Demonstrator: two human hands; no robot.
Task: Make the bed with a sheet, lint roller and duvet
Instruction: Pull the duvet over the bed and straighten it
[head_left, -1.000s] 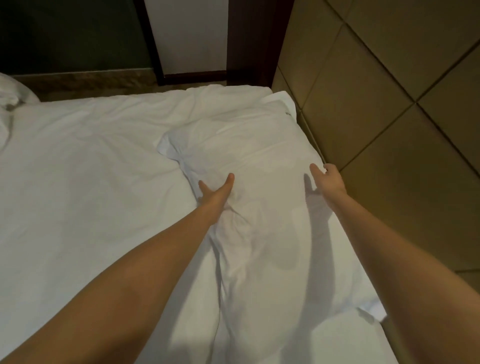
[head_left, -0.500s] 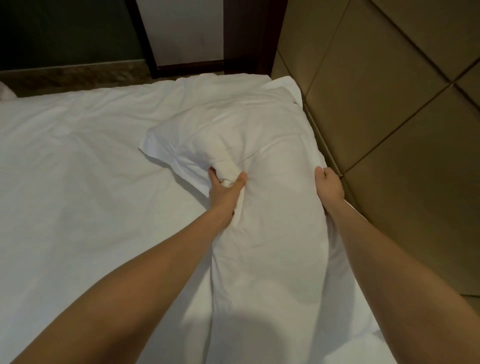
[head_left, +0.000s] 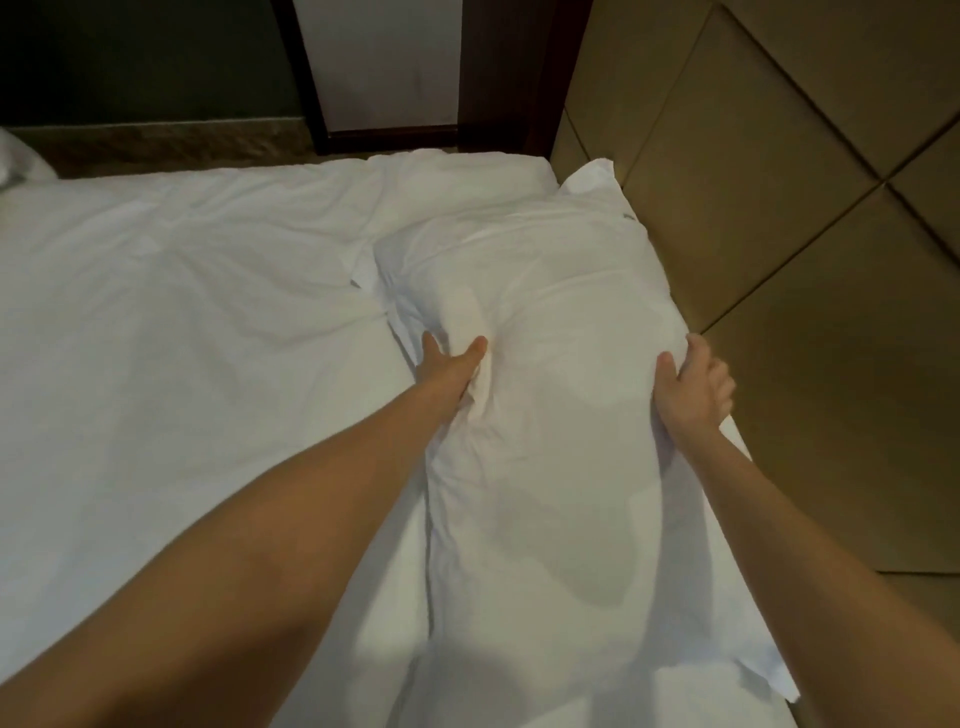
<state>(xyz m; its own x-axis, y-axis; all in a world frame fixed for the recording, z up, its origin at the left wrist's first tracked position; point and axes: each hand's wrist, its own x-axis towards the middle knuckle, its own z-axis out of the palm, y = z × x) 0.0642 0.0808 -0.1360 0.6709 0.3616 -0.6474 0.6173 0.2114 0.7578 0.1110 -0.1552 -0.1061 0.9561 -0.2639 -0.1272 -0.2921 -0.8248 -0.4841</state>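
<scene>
Two hands on white pillow (head_left: 550, 332), left hand (head_left: 448, 370) fingers pinching a fold, right hand (head_left: 693, 388) fingers curled round its edge

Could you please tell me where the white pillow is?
Head view, right side: the soft white pillow lies on the white sheet beside the tan wall.

Legible text: none. Surfaces checked: white pillow (head_left: 545, 415), white sheet (head_left: 182, 338), padded wall panels (head_left: 779, 208), dark door frame (head_left: 306, 78). No lettering, number, brand or sign resolves on any of them. A small dark mark (head_left: 627, 215) at the pillow's far right edge, beside the wall panels, is too small to read.
</scene>
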